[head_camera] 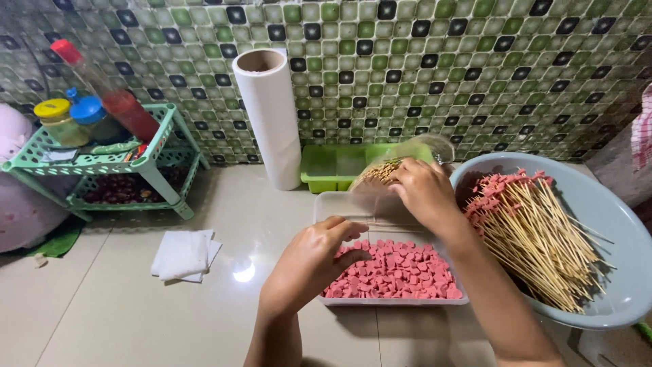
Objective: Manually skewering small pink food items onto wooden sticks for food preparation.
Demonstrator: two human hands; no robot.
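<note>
A clear rectangular tray (326, 204) holds several pink sausage slices (401, 272). My left hand (316, 261) hovers over its left side, fingers curled, pinching one end of a thin bamboo skewer (384, 222). My right hand (424, 194) reaches over the tray's far edge to a clear bag of bamboo skewers (380, 170) and holds the same skewer's other end. To the right, a pale blue bowl (614, 224) holds several finished skewers with pink slices (536, 231).
A green tub (326, 170) and a white roll (268, 115) stand by the tiled wall. A green rack (102, 163) with jars and a red sauce bottle (109, 92) is at left. A white cloth (183, 255) lies on the counter.
</note>
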